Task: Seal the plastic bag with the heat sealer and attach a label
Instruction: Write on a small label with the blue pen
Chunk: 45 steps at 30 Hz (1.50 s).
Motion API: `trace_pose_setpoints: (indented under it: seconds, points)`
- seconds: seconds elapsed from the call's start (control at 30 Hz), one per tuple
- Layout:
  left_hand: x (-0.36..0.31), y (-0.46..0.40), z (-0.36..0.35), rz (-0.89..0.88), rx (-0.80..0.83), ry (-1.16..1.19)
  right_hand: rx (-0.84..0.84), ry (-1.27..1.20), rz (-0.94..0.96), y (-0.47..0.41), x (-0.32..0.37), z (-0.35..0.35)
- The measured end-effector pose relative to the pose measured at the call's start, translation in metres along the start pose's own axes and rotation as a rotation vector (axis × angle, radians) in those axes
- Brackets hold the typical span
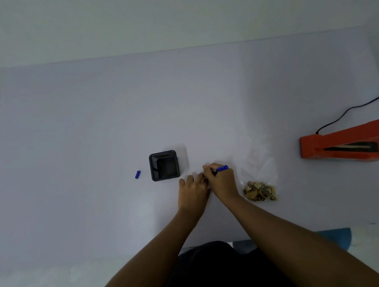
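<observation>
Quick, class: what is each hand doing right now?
Left hand: open, fingers flat on the table.
Right hand: gripping the blue pen.

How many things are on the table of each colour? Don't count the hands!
Blue: 2, the pen and the pen cap
Black: 1, the mesh pen holder
Orange: 1, the heat sealer
Clear: 1, the plastic bag with brownish bits inside
Total: 5
</observation>
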State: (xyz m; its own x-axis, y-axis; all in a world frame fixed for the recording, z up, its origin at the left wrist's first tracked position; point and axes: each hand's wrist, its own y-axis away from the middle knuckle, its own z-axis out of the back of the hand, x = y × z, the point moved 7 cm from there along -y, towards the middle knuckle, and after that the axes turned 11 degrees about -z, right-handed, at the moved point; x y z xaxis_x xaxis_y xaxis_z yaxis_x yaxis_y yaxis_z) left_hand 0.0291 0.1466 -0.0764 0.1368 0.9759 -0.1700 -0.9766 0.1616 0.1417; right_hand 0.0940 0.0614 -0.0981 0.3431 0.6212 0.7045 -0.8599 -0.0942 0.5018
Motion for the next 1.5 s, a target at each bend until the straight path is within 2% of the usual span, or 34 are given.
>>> trace_pose_setpoints:
  seconds: [0.63, 1.03, 1.13, 1.5]
  points:
    - [0.000, -0.014, 0.007, 0.078, 0.188, 0.017, 0.018, 0.020, -0.003, 0.002, 0.006, 0.002]
    - [-0.002, -0.016, 0.013, 0.077, 0.211, 0.029, -0.021, 0.008, -0.065, 0.002, 0.005, 0.003]
    - [-0.003, -0.017, 0.013, 0.067, 0.227, 0.008, -0.076, 0.003, -0.079, 0.000, 0.002, 0.008]
    - [-0.007, -0.017, 0.011, 0.037, 0.251, -0.021, -0.085, 0.021, -0.087, -0.002, -0.001, 0.013]
